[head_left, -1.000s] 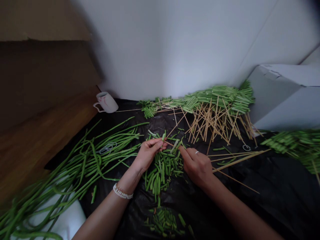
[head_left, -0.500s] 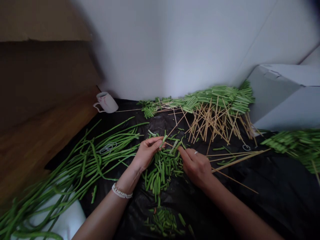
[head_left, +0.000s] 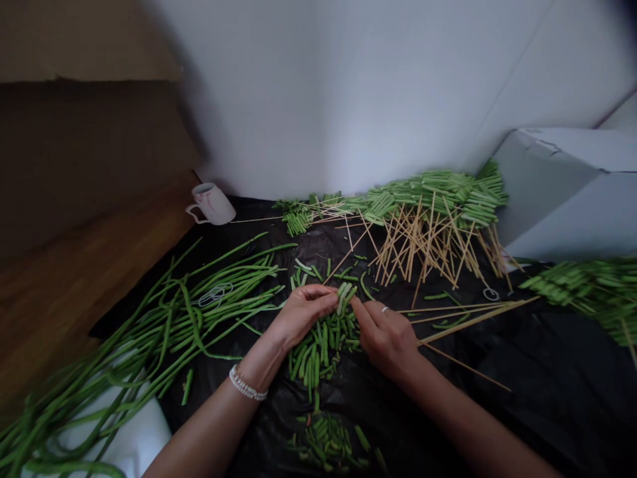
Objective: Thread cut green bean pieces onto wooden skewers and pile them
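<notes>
My left hand [head_left: 301, 312] and my right hand [head_left: 383, 335] meet over a pile of cut green bean pieces [head_left: 321, 342] on a black plastic sheet [head_left: 522, 385]. A few short bean pieces [head_left: 344, 296] sit threaded side by side between the fingertips of both hands. My right hand is closed on a thin wooden skewer [head_left: 462, 366] that runs back past my wrist to the right. My left fingers pinch the bean pieces at the skewer's tip. A pearl bracelet [head_left: 245, 386] circles my left wrist.
Long uncut green beans [head_left: 164, 325] sprawl on the left. Finished bean skewers [head_left: 428, 212] are heaped at the back, with more [head_left: 592, 289] at the right. A white mug [head_left: 212, 203] stands by the wall, a grey box [head_left: 567, 192] at the right, and wooden flooring [head_left: 70, 279] on the left.
Both hands have come closer together and slightly lower. The single bean piece held by my left hand now sits against the other pieces on the skewer.
</notes>
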`<state>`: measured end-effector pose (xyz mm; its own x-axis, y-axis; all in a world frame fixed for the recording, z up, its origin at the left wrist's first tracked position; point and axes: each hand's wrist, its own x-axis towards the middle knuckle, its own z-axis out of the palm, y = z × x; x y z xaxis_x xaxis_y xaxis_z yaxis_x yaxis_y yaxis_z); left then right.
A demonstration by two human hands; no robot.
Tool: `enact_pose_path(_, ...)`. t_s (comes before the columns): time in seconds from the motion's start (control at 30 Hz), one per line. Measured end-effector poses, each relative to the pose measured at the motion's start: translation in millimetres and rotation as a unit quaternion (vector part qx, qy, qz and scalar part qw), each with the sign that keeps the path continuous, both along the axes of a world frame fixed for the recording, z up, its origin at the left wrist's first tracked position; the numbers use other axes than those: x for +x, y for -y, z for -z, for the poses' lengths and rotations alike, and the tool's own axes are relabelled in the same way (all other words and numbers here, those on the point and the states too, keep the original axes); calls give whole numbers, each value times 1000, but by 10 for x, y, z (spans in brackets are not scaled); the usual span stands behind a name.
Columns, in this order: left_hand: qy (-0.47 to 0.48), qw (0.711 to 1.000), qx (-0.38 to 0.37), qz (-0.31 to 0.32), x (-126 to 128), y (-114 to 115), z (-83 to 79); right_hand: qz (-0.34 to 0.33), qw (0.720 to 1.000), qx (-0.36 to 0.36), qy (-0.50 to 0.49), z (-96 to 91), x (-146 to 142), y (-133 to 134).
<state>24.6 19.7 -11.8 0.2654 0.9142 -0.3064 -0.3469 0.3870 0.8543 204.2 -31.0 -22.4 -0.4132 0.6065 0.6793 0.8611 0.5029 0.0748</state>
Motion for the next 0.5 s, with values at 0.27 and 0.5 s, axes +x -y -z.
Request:
enact_pose_path(0.27,-91,990,108,4,-92,-54,15,7,1000,6,-1,-13,44,-32)
enact_pose_path(0.5,-416,840,347,-32,-297,-201,67,32,999,21,-8,-19,78,-60)
